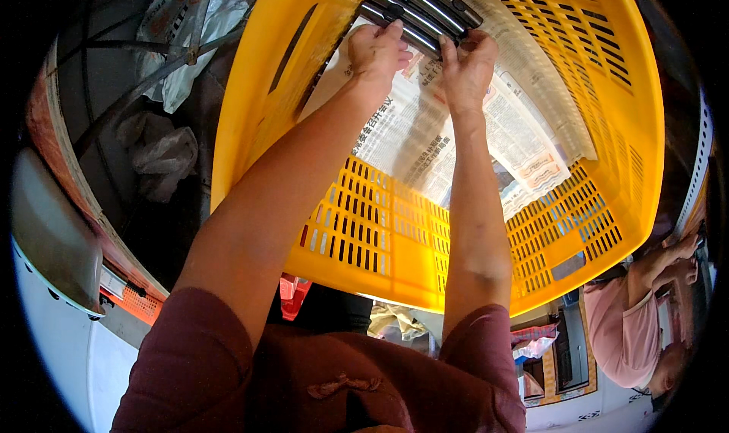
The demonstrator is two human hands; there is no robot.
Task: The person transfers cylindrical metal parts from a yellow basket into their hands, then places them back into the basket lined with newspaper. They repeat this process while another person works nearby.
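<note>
Both my arms reach down into a deep yellow plastic basket with slotted walls. Sheets of newspaper line its bottom. At the basket's far end lies a row of shiny black tubes, side by side. My left hand closes its thumb and fingers on the left part of the nearest tube. On that tube's right end, my right hand pinches with thumb and curled fingers. The undersides of the tubes and some fingertips are hidden.
A crumpled plastic bag hangs by metal bars left of the basket, with another pale bag below. A grey-topped stool or seat stands at the far left. Another person in a pink shirt works at the lower right.
</note>
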